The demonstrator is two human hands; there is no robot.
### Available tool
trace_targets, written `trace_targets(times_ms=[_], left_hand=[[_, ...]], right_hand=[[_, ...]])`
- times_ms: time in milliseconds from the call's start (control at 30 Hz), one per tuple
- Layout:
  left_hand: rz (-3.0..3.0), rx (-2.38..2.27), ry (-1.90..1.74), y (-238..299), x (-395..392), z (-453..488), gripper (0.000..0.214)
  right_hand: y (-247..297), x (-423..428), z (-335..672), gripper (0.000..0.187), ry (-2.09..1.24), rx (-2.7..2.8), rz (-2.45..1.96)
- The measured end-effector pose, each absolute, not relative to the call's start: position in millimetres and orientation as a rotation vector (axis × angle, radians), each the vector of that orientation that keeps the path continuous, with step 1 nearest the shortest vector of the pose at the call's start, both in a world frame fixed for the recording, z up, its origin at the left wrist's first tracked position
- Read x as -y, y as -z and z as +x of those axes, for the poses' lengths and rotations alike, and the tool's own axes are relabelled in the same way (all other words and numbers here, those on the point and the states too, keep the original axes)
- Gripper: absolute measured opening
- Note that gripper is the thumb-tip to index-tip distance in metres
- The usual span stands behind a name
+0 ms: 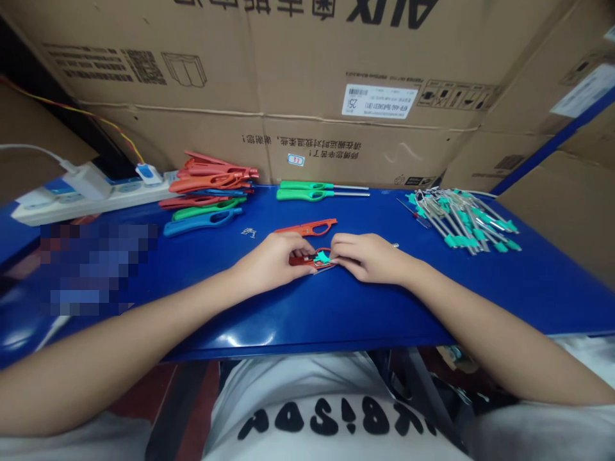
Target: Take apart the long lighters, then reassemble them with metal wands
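My left hand [276, 259] rests on the blue table [336, 307] with its fingers closed on a red lighter shell half [303, 259]. My right hand [368, 256] pinches a teal-tipped metal insert [323, 257] against that shell. The two hands meet at the table's middle. Just behind them lies a second red shell half [307, 227].
A pile of red, green and blue shell halves [206, 192] lies at the back left. Two green assembled lighters [317, 190] lie behind. A heap of teal-tipped metal inserts [461, 221] sits at the right. A power strip [81, 192] sits far left; cardboard boxes [307, 89] form the back wall.
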State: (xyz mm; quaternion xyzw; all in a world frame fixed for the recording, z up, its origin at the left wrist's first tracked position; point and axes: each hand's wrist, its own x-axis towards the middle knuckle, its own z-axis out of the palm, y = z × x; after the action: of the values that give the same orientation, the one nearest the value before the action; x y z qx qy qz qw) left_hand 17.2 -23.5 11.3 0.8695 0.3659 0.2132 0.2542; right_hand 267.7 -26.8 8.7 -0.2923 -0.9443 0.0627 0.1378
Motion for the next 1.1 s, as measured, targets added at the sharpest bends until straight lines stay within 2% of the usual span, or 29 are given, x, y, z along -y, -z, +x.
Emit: trace_targets(times_ms=[267,433,600,1100], left_hand=[[2.364,-0.97,-0.602,-13.8,25.9,18.6,0.025],[2.345,-0.993,-0.582,-12.9,26.1,18.1,0.044],[2.432,-0.96,-0.509,-12.9,24.8,17.5,0.03],[2.462,-0.942,-0.486,-14.4,26.7,16.9,0.027]], right_hand=[[-17.1,32.5,263.0,0.021,0.097,2.912,-0.873],[-17.1,33.6,260.5,0.02,0.342,2.999,-0.858],[-16.8,34.2,257.7,0.02,0.451,3.056,-0.815],[-10.2,31.6,260.9,0.021,0.524,2.975,-0.754]])
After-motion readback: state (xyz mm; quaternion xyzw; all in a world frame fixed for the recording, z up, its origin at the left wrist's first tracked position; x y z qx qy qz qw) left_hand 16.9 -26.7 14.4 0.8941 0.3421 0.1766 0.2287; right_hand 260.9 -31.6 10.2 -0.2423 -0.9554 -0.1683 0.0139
